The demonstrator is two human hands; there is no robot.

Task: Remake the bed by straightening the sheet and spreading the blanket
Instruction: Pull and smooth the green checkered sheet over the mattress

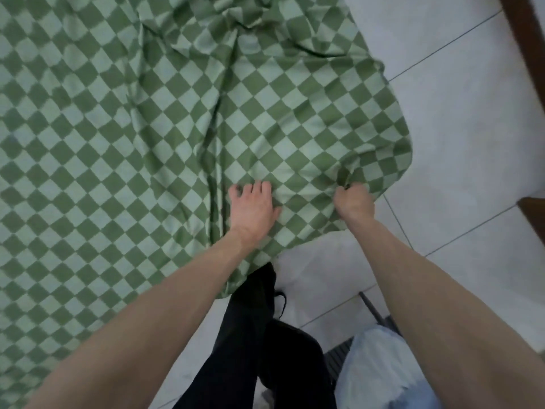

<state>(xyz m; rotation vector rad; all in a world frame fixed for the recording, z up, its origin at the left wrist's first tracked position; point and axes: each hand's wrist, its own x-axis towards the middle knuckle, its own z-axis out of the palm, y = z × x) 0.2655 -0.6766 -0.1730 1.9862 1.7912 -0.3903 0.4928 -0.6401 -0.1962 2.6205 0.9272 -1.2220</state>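
Note:
A green checkered sheet point(118, 143) covers the bed and fills most of the view, with long creases running down its middle and bunched folds at the top. My left hand point(252, 208) lies flat on the sheet near the bed's corner, fingers spread. My right hand point(354, 202) grips a bunched fold of the sheet's edge at the corner, where the cloth hangs over the side. No blanket is in view.
White tiled floor point(457, 128) runs along the right of the bed. Dark wooden furniture point(528, 54) stands at the far right. My black trouser legs point(259, 335) are below, beside a pale bag point(380, 370) and a dark grate on the floor.

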